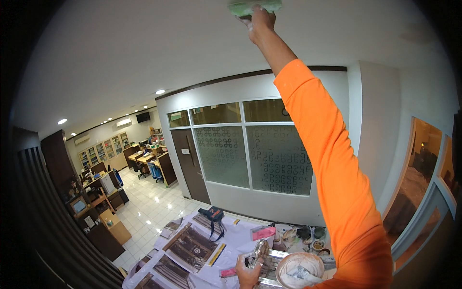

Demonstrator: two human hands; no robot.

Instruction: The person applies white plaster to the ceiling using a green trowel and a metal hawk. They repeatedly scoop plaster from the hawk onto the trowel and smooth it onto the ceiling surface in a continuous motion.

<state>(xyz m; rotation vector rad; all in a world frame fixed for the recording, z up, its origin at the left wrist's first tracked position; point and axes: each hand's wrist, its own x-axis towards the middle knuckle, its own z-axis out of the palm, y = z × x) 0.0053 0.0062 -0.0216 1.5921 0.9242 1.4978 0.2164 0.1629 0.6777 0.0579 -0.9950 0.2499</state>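
My right arm, in an orange sleeve, reaches up to the white ceiling (pixel 159 43). At its end my right hand (pixel 262 21) is closed round a flat green putty spreader (pixel 245 8), whose face lies at the ceiling. Pale smears show on the hand. Low in the view, my left hand (pixel 247 273) is closed on the top of a metal ladder (pixel 279 254), beside a shiny rounded metal part (pixel 260 250). Just right of that hand, a round tub (pixel 313 260) with whitish filler inside sits at the ladder top, partly behind my sleeve.
Below, printed sheets (pixel 231 245) cover the floor, with a dark bag (pixel 212 215) on them. Several small tubs (pixel 317 244) and cloths lie by the wall. A partition with patterned glass (pixel 221 154) and a brown door (pixel 190 164) stands ahead. Desks (pixel 154 159) are farther left.
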